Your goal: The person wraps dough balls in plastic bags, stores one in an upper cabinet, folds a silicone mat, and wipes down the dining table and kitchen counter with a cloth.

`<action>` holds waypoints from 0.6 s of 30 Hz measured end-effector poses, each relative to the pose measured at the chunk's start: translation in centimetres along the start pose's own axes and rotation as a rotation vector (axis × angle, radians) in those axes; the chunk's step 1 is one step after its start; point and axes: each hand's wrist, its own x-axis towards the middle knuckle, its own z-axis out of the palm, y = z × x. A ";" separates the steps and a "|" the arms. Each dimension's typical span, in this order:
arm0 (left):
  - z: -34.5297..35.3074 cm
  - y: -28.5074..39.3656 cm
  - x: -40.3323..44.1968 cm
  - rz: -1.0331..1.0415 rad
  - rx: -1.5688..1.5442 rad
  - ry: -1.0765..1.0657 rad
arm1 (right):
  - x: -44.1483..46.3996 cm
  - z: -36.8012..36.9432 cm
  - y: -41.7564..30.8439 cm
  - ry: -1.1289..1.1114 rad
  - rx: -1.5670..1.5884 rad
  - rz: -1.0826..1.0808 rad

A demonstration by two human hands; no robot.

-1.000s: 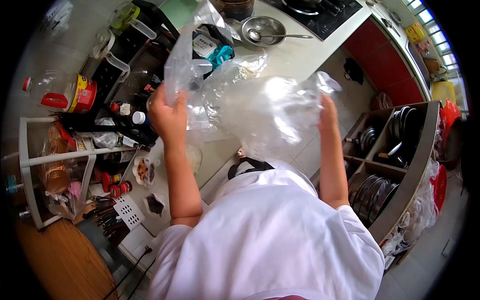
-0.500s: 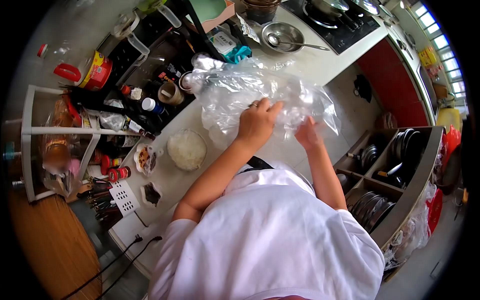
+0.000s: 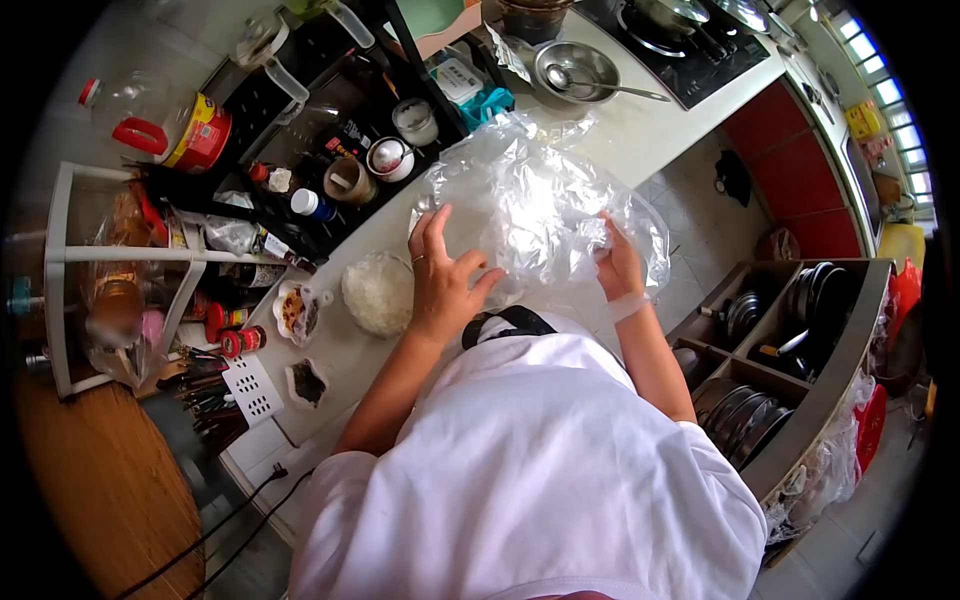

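A large clear plastic bag [image 3: 540,205], crumpled and shiny, is spread out in front of my body at the counter's edge. My left hand [image 3: 443,285] is at the bag's near left side, its fingers spread and the thumb apart, with a ring on one finger. On the opposite side, my right hand [image 3: 622,265] has its fingers closed on the bag's plastic, and some clear film lies against the wrist. Left of my left hand, a bowl of white shredded food [image 3: 378,293] stands on the counter.
Beside the white food sit two small dishes, one with brownish seasonings [image 3: 297,312] and one with dark contents [image 3: 305,384]. A metal bowl with a spoon [image 3: 577,72] stands near the stove [image 3: 680,50]. Seasoning jars [image 3: 350,182] fill a black rack; a drawer of pans [image 3: 745,415] is at right.
My left hand has moved left and its fingers have spread. My right hand has turned upward at the bag's edge. The bag has shifted, uncovering white-filled containers on the rack.
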 end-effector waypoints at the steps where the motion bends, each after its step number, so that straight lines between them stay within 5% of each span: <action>1: 0.5 -0.9 -1.1 -0.057 0.061 -0.070 | -0.4 1.0 -0.2 0.030 0.020 0.011; 3: 1.6 -3.4 -2.9 -0.114 0.120 -0.136 | -0.9 2.2 -0.7 0.059 0.038 0.019; 5: 2.7 -6.2 -3.5 -0.605 -0.024 -0.338 | -1.0 2.8 -1.0 0.067 0.020 0.036; 6: 2.4 -6.4 -2.8 -0.607 -0.025 -0.333 | -0.6 2.8 -1.0 0.064 0.015 0.036; 8: 1.6 -6.7 -1.4 -0.406 0.109 -0.112 | 0.5 2.3 -1.2 0.091 0.120 0.000; 18: -2.3 -5.3 4.4 -0.055 -0.134 -0.152 | 2.6 -1.3 -2.1 0.055 0.067 -0.108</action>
